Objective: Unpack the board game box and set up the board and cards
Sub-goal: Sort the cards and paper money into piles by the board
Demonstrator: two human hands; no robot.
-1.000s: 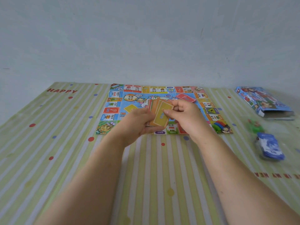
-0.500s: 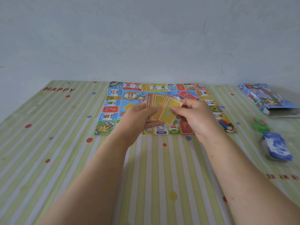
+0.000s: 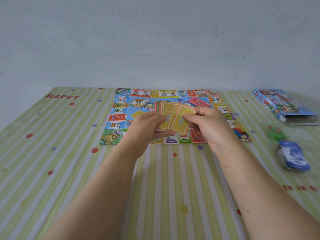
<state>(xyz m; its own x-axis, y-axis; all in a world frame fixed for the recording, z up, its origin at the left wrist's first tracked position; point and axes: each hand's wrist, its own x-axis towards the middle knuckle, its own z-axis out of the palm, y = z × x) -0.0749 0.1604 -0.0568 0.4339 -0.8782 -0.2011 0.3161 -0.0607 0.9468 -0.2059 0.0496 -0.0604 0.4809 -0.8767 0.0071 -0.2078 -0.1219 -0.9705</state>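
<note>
The colourful game board (image 3: 121, 116) lies unfolded flat at the far middle of the striped table. Above its near edge my left hand (image 3: 145, 125) holds a fanned stack of yellow and orange cards (image 3: 166, 116). My right hand (image 3: 207, 125) pinches the front yellow card (image 3: 181, 121) of that fan between thumb and fingers. A small pile of red cards (image 3: 199, 102) rests on the board's far right part. The open game box (image 3: 284, 106) lies on its side at the far right.
A green plastic piece (image 3: 276, 133) and a blue pack in clear wrap (image 3: 294, 155) lie on the table at the right, below the box. The striped tablecloth (image 3: 52, 170) ends at a pale wall behind the board.
Both hands keep the card fan over the board. The right hand has drawn the front yellow card slightly further to the right of the fan.
</note>
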